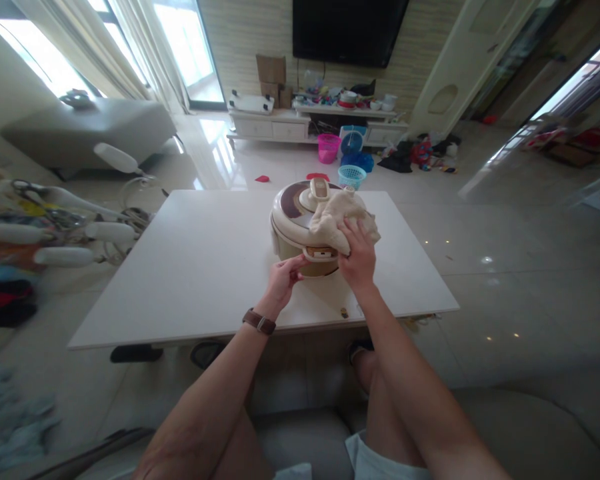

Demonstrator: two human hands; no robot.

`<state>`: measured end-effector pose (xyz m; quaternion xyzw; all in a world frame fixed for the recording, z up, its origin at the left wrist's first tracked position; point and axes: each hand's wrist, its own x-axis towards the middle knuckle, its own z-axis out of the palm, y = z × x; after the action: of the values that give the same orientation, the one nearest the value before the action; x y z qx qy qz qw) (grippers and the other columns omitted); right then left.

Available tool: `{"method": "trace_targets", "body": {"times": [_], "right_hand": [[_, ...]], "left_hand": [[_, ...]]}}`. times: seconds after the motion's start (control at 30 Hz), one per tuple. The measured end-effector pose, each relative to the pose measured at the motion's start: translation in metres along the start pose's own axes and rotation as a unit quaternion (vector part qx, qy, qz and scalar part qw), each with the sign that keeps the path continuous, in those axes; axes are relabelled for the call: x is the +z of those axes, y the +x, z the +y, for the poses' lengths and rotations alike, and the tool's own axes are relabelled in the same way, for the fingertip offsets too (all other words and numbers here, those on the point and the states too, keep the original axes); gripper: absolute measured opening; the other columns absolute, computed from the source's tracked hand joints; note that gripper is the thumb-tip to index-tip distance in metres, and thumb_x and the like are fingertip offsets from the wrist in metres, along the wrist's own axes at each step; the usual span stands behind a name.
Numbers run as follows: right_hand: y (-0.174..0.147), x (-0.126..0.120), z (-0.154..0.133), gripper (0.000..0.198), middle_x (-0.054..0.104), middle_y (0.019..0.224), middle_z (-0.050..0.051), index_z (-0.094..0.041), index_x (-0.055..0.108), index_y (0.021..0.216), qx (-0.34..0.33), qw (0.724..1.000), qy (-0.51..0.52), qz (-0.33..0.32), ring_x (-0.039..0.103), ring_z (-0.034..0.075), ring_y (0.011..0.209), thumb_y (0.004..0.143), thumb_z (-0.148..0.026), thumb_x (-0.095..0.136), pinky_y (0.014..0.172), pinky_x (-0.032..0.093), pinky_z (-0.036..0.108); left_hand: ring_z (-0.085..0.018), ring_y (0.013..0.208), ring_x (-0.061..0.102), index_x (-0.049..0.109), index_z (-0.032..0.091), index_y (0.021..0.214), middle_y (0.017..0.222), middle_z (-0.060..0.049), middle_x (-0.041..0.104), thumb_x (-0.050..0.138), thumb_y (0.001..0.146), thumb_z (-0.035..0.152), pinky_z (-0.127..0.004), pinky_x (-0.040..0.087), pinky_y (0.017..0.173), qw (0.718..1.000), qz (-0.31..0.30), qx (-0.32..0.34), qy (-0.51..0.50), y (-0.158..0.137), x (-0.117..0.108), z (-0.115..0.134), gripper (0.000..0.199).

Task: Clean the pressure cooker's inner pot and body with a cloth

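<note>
A cream and brown electric pressure cooker (294, 227) stands upright on the white table (205, 267), its domed lid in place with a raised handle on top. My left hand (283, 280) is closed at the front of the cooker, its fingers pinching the small side handle (321, 254). A crumpled beige cloth (337, 217) lies over the right part of the lid. Pressed against that cloth, my right hand (359, 257) grips it with bent fingers. The cloth hides part of the lid beneath it.
On the table's near edge lies a tiny dark and yellow object (344, 312). Beyond the table are a pink basket (329, 148), a light blue basket (352, 176) and a low white cabinet (290, 127). White lamp-like arms (110, 232) reach towards the table's left side.
</note>
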<state>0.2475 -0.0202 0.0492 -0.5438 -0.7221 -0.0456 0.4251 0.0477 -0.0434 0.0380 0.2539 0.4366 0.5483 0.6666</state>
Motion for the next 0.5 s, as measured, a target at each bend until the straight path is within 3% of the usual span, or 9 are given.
{"method": "trace_targets", "body": {"times": [0.07, 0.13, 0.23, 0.33, 0.4, 0.5], "right_hand": [[0.003, 0.002, 0.012, 0.060, 0.062, 0.157, 0.008, -0.024, 0.060, 0.150, 0.048, 0.997, 0.023, 0.055, 0.043, 0.030, 0.157, 0.092, -0.015, 0.050, 0.130, 0.036, 0.059], [0.000, 0.004, 0.010, 0.060, 0.060, 0.158, 0.009, -0.024, 0.059, 0.151, 0.061, 0.996, 0.029, 0.066, 0.041, 0.030, 0.159, 0.092, -0.016, 0.051, 0.130, 0.035, 0.059], [-0.011, 0.003, -0.009, 0.066, 0.054, 0.165, 0.006, -0.027, 0.059, 0.152, 0.003, 1.000, 0.001, -0.006, 0.026, 0.033, 0.166, 0.088, -0.013, 0.054, 0.132, 0.026, 0.064], [-0.015, -0.002, -0.016, 0.067, 0.054, 0.166, 0.003, -0.031, 0.060, 0.151, -0.031, 0.998, -0.007, -0.057, 0.026, 0.032, 0.166, 0.087, -0.012, 0.055, 0.134, 0.019, 0.066], [-0.014, -0.003, -0.008, 0.063, 0.055, 0.165, 0.004, -0.029, 0.061, 0.149, 0.001, 0.999, 0.039, -0.026, 0.029, 0.030, 0.166, 0.089, -0.013, 0.053, 0.134, 0.022, 0.062], [-0.018, 0.002, 0.005, 0.053, 0.060, 0.159, 0.010, -0.024, 0.062, 0.147, 0.136, 0.976, 0.144, 0.092, 0.041, 0.028, 0.160, 0.095, -0.023, 0.052, 0.130, 0.033, 0.056]], "left_hand": [[-0.010, 0.061, 0.064, 0.082, 0.010, 0.085, 0.092, -0.015, 0.082, 0.083, 0.068, 0.026, -0.019, 0.044, 0.051, 1.000, 0.004, -0.003, 0.000, -0.001, 0.000, 0.000, 0.022], [-0.010, 0.062, 0.065, 0.082, 0.010, 0.084, 0.092, -0.015, 0.082, 0.082, 0.069, 0.025, -0.018, 0.044, 0.052, 1.000, 0.006, -0.005, 0.000, -0.001, 0.001, 0.000, 0.022], [-0.010, 0.058, 0.063, 0.082, 0.011, 0.082, 0.088, -0.014, 0.082, 0.079, 0.070, 0.026, -0.019, 0.044, 0.050, 1.000, 0.009, -0.006, -0.009, 0.001, 0.002, 0.000, 0.019], [-0.009, 0.053, 0.060, 0.081, 0.011, 0.078, 0.085, -0.013, 0.082, 0.076, 0.070, 0.025, -0.019, 0.044, 0.049, 1.000, 0.011, -0.011, -0.019, 0.002, 0.003, 0.001, 0.017], [-0.009, 0.053, 0.059, 0.081, 0.010, 0.077, 0.083, -0.014, 0.082, 0.074, 0.071, 0.024, -0.020, 0.046, 0.049, 0.999, 0.018, -0.017, -0.022, 0.002, 0.003, 0.002, 0.017], [-0.011, 0.057, 0.063, 0.081, 0.010, 0.078, 0.084, -0.014, 0.082, 0.072, 0.072, 0.022, -0.020, 0.047, 0.051, 0.999, 0.026, -0.023, -0.023, 0.001, 0.004, 0.003, 0.017]]}}
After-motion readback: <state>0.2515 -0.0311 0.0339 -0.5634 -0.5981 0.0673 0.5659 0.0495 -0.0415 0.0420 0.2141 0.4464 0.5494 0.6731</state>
